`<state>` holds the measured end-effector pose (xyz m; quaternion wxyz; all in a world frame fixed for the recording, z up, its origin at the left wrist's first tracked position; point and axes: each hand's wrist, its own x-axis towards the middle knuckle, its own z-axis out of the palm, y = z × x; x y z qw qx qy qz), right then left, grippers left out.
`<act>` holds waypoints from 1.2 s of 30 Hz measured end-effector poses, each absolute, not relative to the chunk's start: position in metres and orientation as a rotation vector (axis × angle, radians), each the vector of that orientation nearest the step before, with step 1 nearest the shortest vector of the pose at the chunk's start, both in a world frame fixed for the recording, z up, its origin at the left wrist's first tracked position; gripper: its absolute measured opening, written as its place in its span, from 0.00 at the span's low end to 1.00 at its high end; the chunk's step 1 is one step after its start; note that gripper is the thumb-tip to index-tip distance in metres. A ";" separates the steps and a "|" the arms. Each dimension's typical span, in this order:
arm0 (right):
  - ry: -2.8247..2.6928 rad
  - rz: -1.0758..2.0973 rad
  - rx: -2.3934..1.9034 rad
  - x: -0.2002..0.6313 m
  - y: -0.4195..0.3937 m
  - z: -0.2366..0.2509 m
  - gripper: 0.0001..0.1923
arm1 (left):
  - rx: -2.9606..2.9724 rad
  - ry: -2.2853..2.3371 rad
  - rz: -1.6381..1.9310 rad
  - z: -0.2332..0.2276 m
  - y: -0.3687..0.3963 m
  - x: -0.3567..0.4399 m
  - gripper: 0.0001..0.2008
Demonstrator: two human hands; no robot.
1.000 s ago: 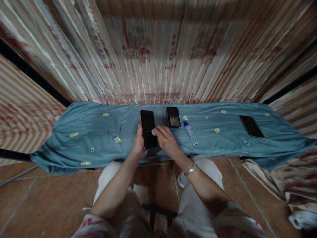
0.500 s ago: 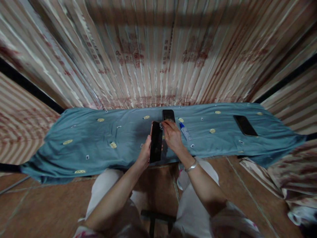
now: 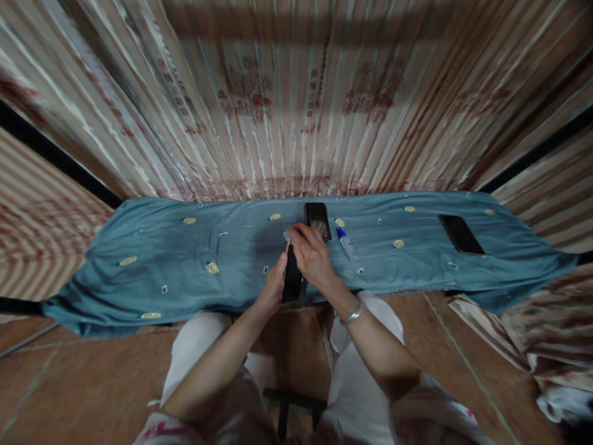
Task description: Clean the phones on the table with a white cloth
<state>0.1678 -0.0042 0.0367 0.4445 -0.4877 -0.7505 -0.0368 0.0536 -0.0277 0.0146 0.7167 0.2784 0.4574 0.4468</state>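
Long desk draped in a blue-green cloth (image 3: pixel 162 247), dotted with small yellow emblems, backed by striped curtains (image 3: pixel 287 111). At the near edge of the cloth, about mid-span, left hand (image 3: pixel 274 285) wrapped around the lower end of a dark phone (image 3: pixel 292 281), fingers clamped on its left edge, phone tilted up off the cloth with its face turned toward the right hand. Right hand (image 3: pixel 311 258) just at 3 o'clock of the left, laid over the upper part of that phone, fingers pinched together on a small pale wad (image 3: pixel 287 235) at the phone's top end; silver bangle (image 3: pixel 353 315) on the wrist. At 12 o'clock of the right hand, touching distance, a second phone (image 3: pixel 317 220) flat on the cloth, screen up. Just at 3 o'clock of it, a small bottle with a blue cap (image 3: pixel 346 243), lying on its side. Far toward 3 o'clock, well apart, a third phone (image 3: pixel 461 235) flat near the cloth's right end. Below the desk, tiled floor (image 3: pixel 83 377) and pale trousers.
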 end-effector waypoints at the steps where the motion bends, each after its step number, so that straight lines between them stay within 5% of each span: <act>1: -1.883 -0.094 -1.198 0.166 -0.006 0.037 0.19 | 0.624 1.042 1.016 0.017 -0.027 0.053 0.23; 19: -1.929 -0.105 -1.179 0.165 -0.007 0.039 0.18 | 1.431 1.311 1.121 -0.003 -0.001 0.016 0.22; 36: -1.584 0.417 -1.123 0.177 0.009 0.045 0.17 | 1.389 1.182 1.088 0.016 -0.017 0.013 0.18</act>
